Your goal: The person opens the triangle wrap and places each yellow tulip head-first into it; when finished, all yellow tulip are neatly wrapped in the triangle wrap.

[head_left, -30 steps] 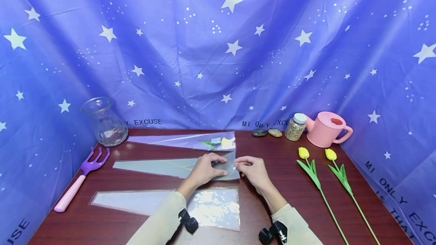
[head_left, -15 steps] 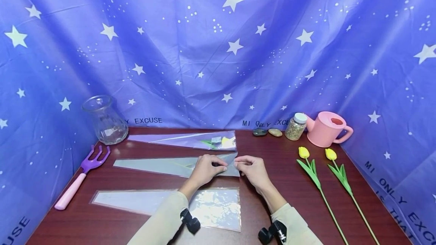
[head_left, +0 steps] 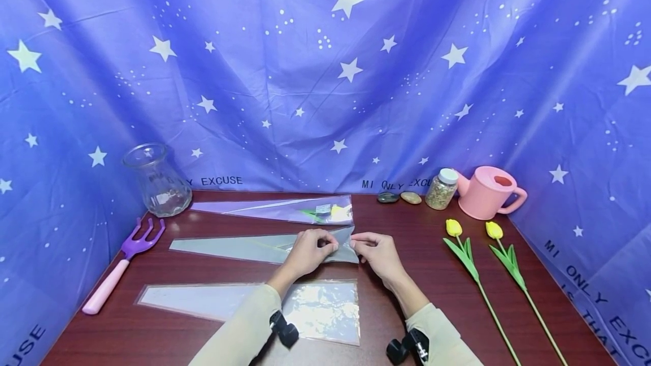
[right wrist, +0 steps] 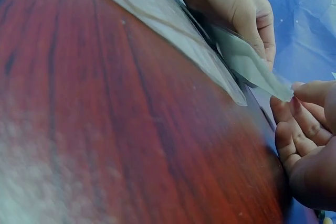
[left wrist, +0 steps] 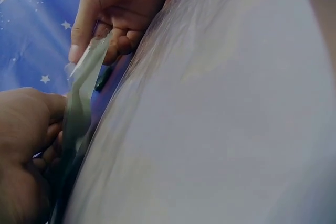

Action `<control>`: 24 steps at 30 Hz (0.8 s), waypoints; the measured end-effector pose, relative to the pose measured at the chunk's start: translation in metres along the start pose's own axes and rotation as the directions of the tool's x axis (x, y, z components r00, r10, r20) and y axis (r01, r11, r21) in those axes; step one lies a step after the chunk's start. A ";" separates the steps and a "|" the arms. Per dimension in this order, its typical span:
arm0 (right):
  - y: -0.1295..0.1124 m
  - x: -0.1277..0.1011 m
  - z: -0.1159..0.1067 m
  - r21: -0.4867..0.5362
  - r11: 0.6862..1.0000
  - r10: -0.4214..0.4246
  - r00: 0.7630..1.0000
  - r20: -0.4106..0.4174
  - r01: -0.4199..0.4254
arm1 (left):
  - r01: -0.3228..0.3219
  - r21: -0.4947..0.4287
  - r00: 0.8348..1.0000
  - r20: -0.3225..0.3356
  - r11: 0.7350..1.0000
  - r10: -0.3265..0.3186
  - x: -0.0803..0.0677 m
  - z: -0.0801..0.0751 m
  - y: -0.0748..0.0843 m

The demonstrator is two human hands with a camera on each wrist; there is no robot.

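Note:
In the head view my left hand (head_left: 307, 251) pinches the grey-green tapered flower sleeve (head_left: 224, 246) near its wide right end. Thumb and fingertips of my right hand (head_left: 378, 254) pinch that sleeve's open edge. Between the hands the film stands up in a pucker, as the grey-green sleeve (right wrist: 244, 59) also shows in the right wrist view. A thin yellow-green stem shows faintly inside it. Behind lies a purple sleeve (head_left: 264, 208) with a yellow tulip in it. Nearer to me is a clear whitish sleeve (head_left: 325, 312), partly under my left forearm.
A glass vase (head_left: 165, 188) and a purple garden fork (head_left: 137, 244) with a pink handle are at the left. Two yellow tulips (head_left: 470, 264) lie at the right. Behind them are two stones (head_left: 411, 198), a lidded jar (head_left: 441, 191) and a pink watering can (head_left: 483, 194).
My left thumb and fingers, spread on the grey-green sleeve a second ago, have drawn together. The sleeve's wide end has gathered up between the hands. My right hand has hardly moved.

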State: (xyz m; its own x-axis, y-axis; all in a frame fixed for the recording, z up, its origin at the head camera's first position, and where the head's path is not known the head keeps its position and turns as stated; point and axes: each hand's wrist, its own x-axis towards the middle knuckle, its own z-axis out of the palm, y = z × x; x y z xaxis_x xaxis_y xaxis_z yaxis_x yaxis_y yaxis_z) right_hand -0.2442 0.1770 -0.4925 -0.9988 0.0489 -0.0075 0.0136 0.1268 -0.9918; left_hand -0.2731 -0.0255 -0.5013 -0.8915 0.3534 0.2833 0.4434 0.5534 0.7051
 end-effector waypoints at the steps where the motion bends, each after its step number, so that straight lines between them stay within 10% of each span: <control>1: 0.000 0.000 0.000 0.000 1.000 0.000 1.000 0.000 0.000 | -0.005 0.000 1.000 0.003 1.000 0.005 0.000 0.000 0.000; 24: 0.000 0.000 -0.001 0.033 0.999 -0.011 0.999 0.041 0.010 | -0.018 -0.010 0.999 -0.045 1.000 0.018 -0.001 -0.005 0.001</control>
State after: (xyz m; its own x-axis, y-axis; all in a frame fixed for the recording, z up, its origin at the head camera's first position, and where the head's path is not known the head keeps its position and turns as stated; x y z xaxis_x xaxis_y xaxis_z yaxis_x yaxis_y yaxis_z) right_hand -0.2437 0.1781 -0.4925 -1.0000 0.0068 -0.0016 0.0022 0.0945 -0.9955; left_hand -0.2720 -0.0291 -0.4978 -0.8868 0.3289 0.3246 0.4585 0.5389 0.7066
